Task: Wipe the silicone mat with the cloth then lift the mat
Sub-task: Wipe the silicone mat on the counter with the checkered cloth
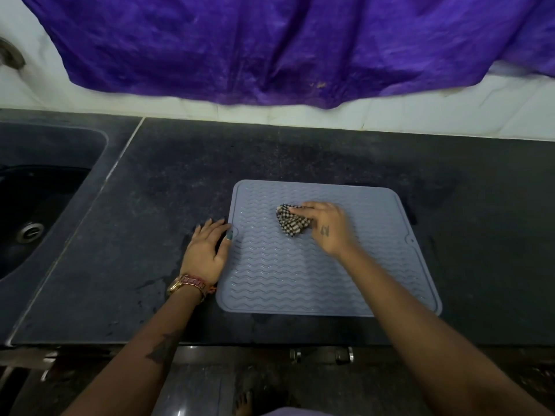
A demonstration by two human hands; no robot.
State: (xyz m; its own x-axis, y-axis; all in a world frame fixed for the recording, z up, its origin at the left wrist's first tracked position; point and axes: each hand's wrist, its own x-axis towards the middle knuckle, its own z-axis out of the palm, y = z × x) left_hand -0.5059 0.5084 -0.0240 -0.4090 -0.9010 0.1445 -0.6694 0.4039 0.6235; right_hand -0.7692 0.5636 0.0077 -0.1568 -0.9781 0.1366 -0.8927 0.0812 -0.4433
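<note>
Grey silicone mat (327,271) flat on dark counter (180,181), right of sink (36,205); sink basin shows only a drain. R hand (326,226) presses bunched checked cloth (290,220) onto mat's far-centre. L hand (207,250) flat, fingers relaxed, thumb touching mat's left edge.

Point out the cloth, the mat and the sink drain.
cloth (289,224), head view, on its checked folds left of the fingers.
mat (285,274), head view, on the bare ridged middle.
sink drain (30,232), head view, on the metal ring's centre.
</note>
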